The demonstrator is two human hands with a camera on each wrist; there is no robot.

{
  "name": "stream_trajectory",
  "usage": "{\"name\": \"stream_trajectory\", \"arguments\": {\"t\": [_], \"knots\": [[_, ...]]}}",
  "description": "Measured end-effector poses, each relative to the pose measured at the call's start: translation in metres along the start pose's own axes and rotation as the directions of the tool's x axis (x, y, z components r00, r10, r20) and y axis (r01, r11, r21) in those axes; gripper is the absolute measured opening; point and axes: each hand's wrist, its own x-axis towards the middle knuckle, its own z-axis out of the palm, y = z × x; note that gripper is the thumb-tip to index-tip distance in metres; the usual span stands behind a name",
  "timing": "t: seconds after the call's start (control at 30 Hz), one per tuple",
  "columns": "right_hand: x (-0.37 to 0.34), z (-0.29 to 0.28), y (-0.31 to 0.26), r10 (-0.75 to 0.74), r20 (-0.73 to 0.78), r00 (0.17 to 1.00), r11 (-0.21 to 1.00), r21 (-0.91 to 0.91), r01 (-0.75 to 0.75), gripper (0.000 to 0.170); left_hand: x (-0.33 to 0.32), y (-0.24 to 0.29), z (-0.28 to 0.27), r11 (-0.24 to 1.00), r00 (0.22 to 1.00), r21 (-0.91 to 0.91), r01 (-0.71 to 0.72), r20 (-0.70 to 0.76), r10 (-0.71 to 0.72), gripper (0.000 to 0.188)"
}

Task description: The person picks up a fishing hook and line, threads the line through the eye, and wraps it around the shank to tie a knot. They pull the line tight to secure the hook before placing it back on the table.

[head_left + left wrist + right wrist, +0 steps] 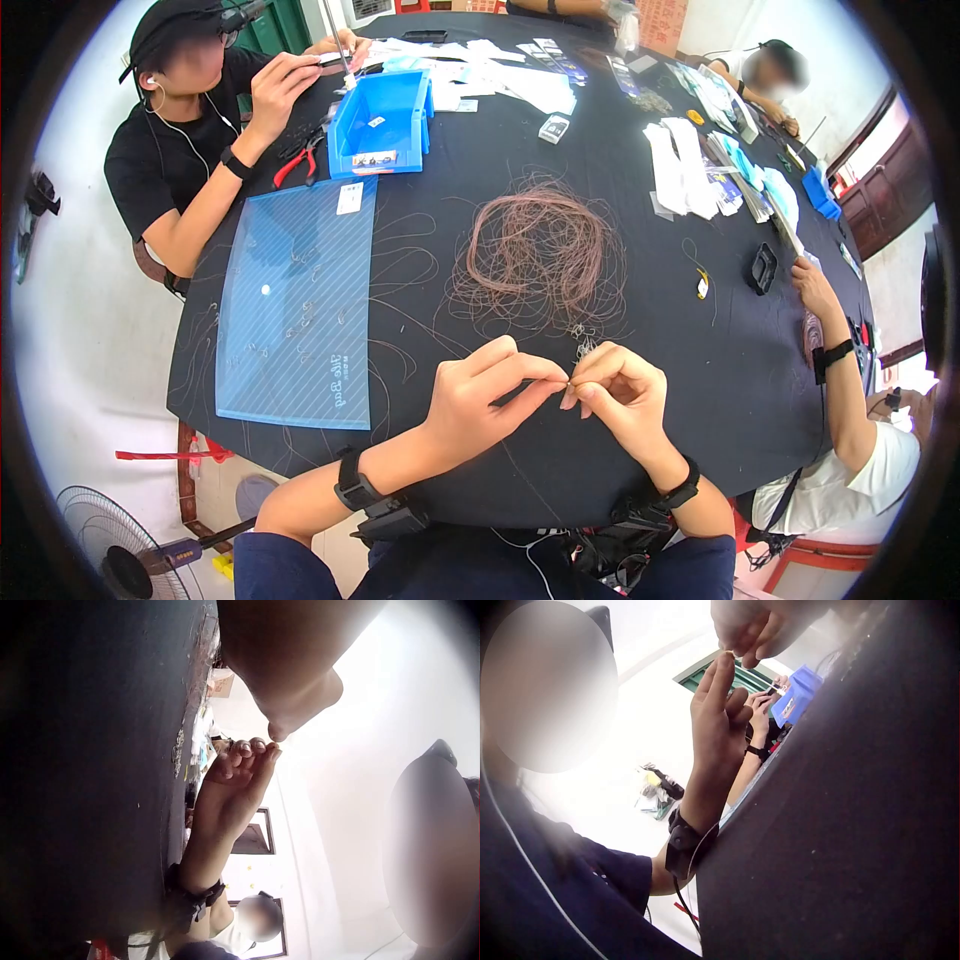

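Fingertip to fingertip, my left hand (485,392) and right hand (628,398) meet low over the front of the black table. Both pinch at a thin line with thumb and forefinger, and I cannot tell what tiny piece sits between the tips. From there a fine strand trails down toward my lap. Just beyond the right hand lies a small pile of metal hooks (580,334). Behind it spreads a loose tangled coil of reddish-brown line (490,235). In the right wrist view a pale speck shows at the left hand's (718,724) fingertips.
At left lies a blue file bag (255,385) with several hooks and lines on it. A blue bin (345,135) and red-handled pliers (298,162) are beyond, beside a seated person. White packets (690,175) and a black tray (763,268) lie right, near another person's arm.
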Motion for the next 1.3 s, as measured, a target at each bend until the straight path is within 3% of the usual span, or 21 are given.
{"name": "stream_trajectory", "arguments": {"t": [0.23, 0.33, 0.43, 0.47, 0.5, 0.6, 0.7, 0.73, 0.83, 0.87, 0.97, 1.03, 1.17, 1.3], "knots": [[0.0, -0.001, 0.001, 0.004, 0.001, 1.0, 1.0, 0.008, -0.004, 0.006, 0.0, 0.001, 0.0, 1.0, 1.0, 0.019, 0.021, 0.022, -0.021, 0.014], [0.001, -0.006, 0.007, 0.05, 0.062, 0.997, 0.999, 0.007, -0.05, 0.016, -0.001, 0.001, 0.0, 1.0, 0.999, 0.008, 0.028, 0.036, -0.029, 0.015], [0.005, 0.002, -0.003, 0.228, 0.068, 0.971, 0.966, 0.108, -0.234, 0.029, -0.001, 0.002, -0.001, 0.999, 0.998, 0.001, 0.032, 0.049, -0.032, 0.015], [0.004, 0.003, -0.004, 0.29, 0.123, 0.949, 0.947, 0.102, -0.303, 0.039, -0.001, 0.002, -0.001, 0.999, 0.998, 0.001, 0.034, 0.055, -0.034, 0.015], [0.004, 0.003, -0.002, 0.348, 0.19, 0.918, 0.904, 0.192, -0.382, 0.043, -0.001, 0.004, -0.002, 0.999, 0.998, -0.021, 0.037, 0.051, -0.036, 0.015], [0.003, 0.01, -0.006, 0.482, 0.364, 0.797, 0.805, 0.175, -0.566, 0.047, 0.0, 0.007, -0.003, 0.998, 0.999, -0.063, 0.02, 0.045, -0.017, 0.013], [0.002, 0.012, -0.004, 0.563, 0.55, 0.617, 0.78, -0.106, -0.617, 0.039, 0.002, 0.01, -0.005, 0.994, 0.999, -0.098, -0.044, 0.012, 0.045, 0.013], [0.0, 0.012, -0.004, 0.503, 0.586, 0.635, 0.799, -0.035, -0.6, 0.029, 0.002, 0.009, -0.007, 0.997, 0.997, -0.02, -0.078, 0.016, 0.078, 0.012], [0.001, 0.002, -0.011, 0.427, 0.548, 0.719, 0.833, 0.069, -0.548, 0.028, 0.007, 0.003, -0.012, 0.987, 0.989, 0.083, -0.135, -0.048, 0.139, 0.013], [0.001, 0.001, -0.022, 0.451, 0.438, 0.778, 0.845, 0.07, -0.53, 0.032, 0.009, 0.002, -0.014, 0.986, 0.989, 0.108, -0.125, -0.067, 0.132, 0.013], [0.0, -0.019, -0.016, 0.271, 0.3, 0.915, 0.909, 0.234, -0.346, 0.034, 0.013, -0.001, -0.016, 0.989, 0.99, 0.125, -0.083, -0.099, 0.096, 0.015], [0.008, -0.021, -0.018, 0.034, 0.205, 0.978, 0.963, 0.256, -0.087, 0.034, 0.013, -0.003, -0.016, 0.988, 0.995, 0.144, -0.048, -0.083, 0.06, 0.015], [0.014, -0.023, -0.024, -0.138, -0.033, 0.99, 0.93, 0.338, 0.141, 0.035, 0.012, -0.006, -0.013, 0.984, 0.998, 0.18, 0.002, -0.06, 0.009, 0.012], [0.014, -0.044, -0.014, -0.193, 0.022, 0.981, 0.764, 0.631, 0.136, 0.029, 0.012, -0.012, -0.015, 0.958, 1.0, 0.287, 0.02, -0.018, -0.016, 0.01]]}}
